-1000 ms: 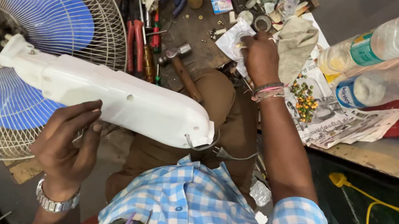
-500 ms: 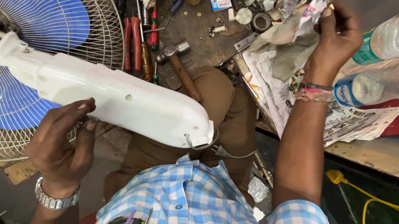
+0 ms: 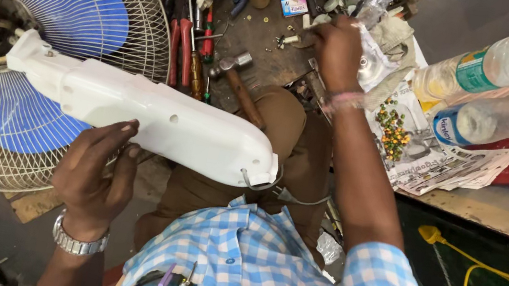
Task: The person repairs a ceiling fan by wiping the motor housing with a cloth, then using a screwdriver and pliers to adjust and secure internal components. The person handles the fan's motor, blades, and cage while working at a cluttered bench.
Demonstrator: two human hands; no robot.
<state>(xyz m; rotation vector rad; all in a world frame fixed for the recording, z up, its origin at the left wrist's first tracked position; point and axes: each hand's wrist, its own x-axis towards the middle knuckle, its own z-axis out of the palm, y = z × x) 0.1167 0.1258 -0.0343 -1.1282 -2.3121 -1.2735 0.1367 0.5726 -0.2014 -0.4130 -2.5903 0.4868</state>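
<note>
Cluttered workbench [image 3: 269, 62]; left hand [image 3: 96, 171] under fan housing [image 3: 154, 120].

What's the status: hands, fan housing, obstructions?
Left hand grips white fan housing from below. Right hand down among small parts on the workbench. Hammer lies between, untouched.

Blue-and-white checked short-sleeved shirt [image 3: 260, 270], brown trousers [image 3: 283, 141], a metal wristwatch [image 3: 78, 243] and pink wristbands [image 3: 344, 99].

Head camera, steeply downward, close over lap
</note>
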